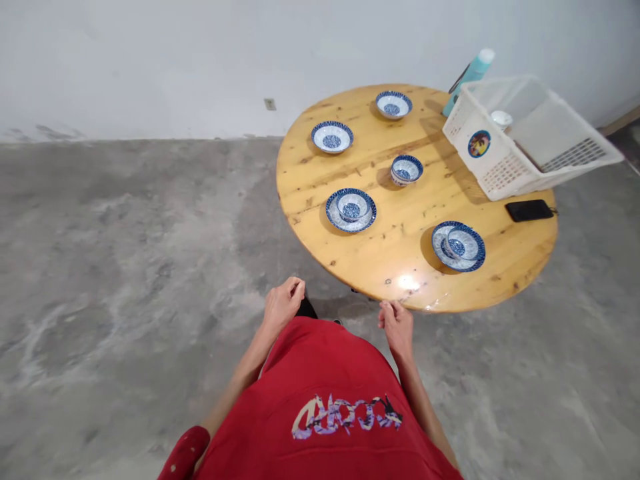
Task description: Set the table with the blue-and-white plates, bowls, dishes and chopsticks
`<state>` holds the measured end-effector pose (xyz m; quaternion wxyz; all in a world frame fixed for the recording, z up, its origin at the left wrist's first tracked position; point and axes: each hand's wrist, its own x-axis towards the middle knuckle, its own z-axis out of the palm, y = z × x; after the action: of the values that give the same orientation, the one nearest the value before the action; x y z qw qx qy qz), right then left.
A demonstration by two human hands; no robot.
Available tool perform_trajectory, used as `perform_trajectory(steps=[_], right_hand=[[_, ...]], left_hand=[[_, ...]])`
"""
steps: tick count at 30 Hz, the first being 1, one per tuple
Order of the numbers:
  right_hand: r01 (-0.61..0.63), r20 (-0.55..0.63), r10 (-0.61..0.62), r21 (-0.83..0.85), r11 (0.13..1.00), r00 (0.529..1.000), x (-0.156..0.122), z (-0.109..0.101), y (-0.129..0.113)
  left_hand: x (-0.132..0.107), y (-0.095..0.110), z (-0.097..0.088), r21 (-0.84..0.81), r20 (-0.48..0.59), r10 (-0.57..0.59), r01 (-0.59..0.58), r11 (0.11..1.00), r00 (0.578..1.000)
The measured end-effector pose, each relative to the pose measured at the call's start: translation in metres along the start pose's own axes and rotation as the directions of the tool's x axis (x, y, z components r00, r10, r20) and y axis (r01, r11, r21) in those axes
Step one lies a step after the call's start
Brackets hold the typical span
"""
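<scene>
My left hand hangs in front of my red shirt, fingers curled in loosely, with nothing visible in it. My right hand is just short of the near edge of the round wooden table, fingers also curled and nothing seen in them. On the table stand blue-and-white dishes: a bowl on a plate nearest the left hand, another bowl on a plate to the right, a lone small bowl in the middle, and two shallow bowls at the far side.
A white plastic basket sits on the table's far right, a white item inside it. A teal bottle stands behind it. A black phone lies near the right edge. Bare concrete floor surrounds the table; a white wall is behind.
</scene>
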<state>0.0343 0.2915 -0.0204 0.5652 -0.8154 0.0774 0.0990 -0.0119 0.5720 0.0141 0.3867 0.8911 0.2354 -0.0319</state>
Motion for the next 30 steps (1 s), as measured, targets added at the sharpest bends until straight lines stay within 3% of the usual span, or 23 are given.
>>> perform_trajectory(steps=[3, 5, 9, 15, 18, 21, 25, 27, 30], right_hand=[[-0.014, -0.023, 0.014, -0.01, 1.0, 1.0, 0.002, 0.015, -0.006], [-0.015, -0.01, 0.015, -0.008, 1.0, 1.0, 0.007, 0.037, -0.016], [-0.017, 0.061, 0.015, 0.031, 0.999, 0.998, 0.022, 0.106, -0.055], [0.078, 0.203, -0.081, 0.022, 0.997, 0.976, 0.042, 0.221, -0.123], [0.077, 0.213, -0.079, 0.018, 0.997, 0.974, 0.048, 0.268, -0.142], [0.051, 0.195, -0.052, 0.012, 0.999, 0.979, 0.051, 0.303, -0.151], [-0.015, 0.08, 0.014, 0.021, 1.0, 0.997, 0.062, 0.318, -0.163], [-0.022, -0.013, 0.022, 0.036, 0.999, 1.0, 0.075, 0.31, -0.173], [0.006, -0.189, 0.001, 0.037, 0.999, 0.982, 0.105, 0.277, -0.189]], left_hand=[[0.018, -0.01, -0.016, -0.002, -0.005, 0.007, -0.007, 1.0, 1.0], [0.031, -0.025, -0.033, -0.011, -0.005, -0.017, 0.017, 1.0, 1.0], [0.057, -0.075, -0.082, 0.018, -0.01, -0.099, 0.099, 0.995, 0.995], [0.097, -0.16, -0.168, 0.076, -0.076, -0.203, 0.209, 0.975, 0.976], [0.125, -0.185, -0.202, 0.09, -0.079, -0.191, 0.197, 0.976, 0.978], [0.163, -0.194, -0.227, 0.096, -0.057, -0.118, 0.123, 0.988, 0.991], [0.228, -0.184, -0.24, 0.111, 0.055, 0.008, -0.014, 0.994, 0.998], [0.262, -0.171, -0.235, 0.064, 0.113, 0.072, -0.08, 0.995, 0.991], [0.304, -0.141, -0.219, -0.019, 0.184, 0.178, -0.178, 0.984, 0.967]])
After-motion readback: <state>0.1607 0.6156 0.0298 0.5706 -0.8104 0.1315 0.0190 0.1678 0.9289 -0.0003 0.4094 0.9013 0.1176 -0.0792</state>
